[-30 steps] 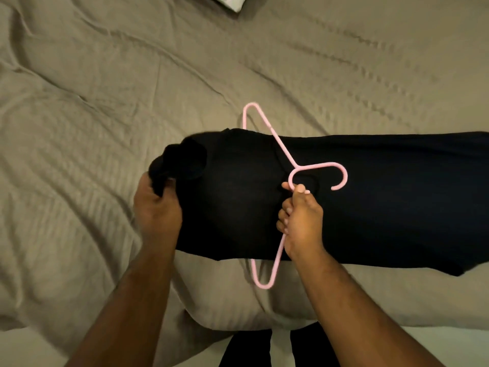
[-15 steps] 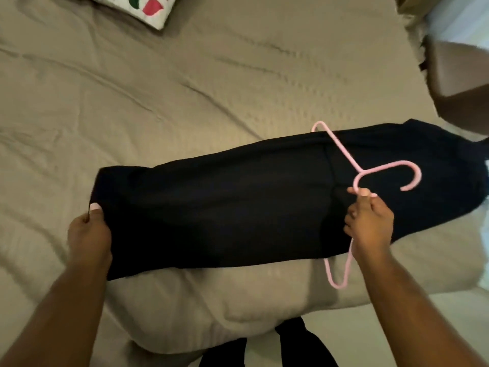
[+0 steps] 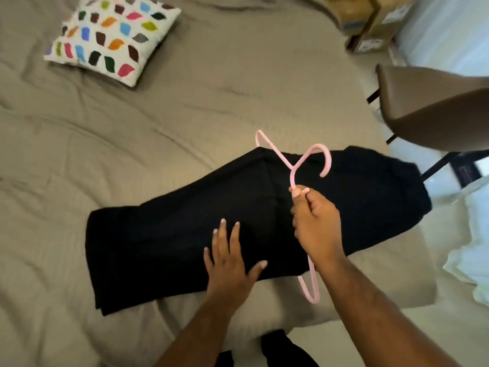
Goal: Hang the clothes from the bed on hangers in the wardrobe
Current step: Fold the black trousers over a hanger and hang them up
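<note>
**Black garment (image 3: 172, 234) flat on the bed (image 3: 185, 123)**

White labels on the boxes (image 3: 370, 25), far beyond the right hand (image 3: 315, 223), were too blurred to read. The garment was plain black, folded long, and lay under both hands. The left hand (image 3: 227, 263) pressed it with fingers spread. The right gripped the neck of a pink hanger (image 3: 283, 160), whose ends showed past both edges of the cloth.

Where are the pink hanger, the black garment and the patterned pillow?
pink hanger (image 3: 291, 177): head view, on its neck below the hook.
black garment (image 3: 158, 234): head view, on the flat cloth left of the hands.
patterned pillow (image 3: 111, 35): head view, on the middle of its top face.
</note>
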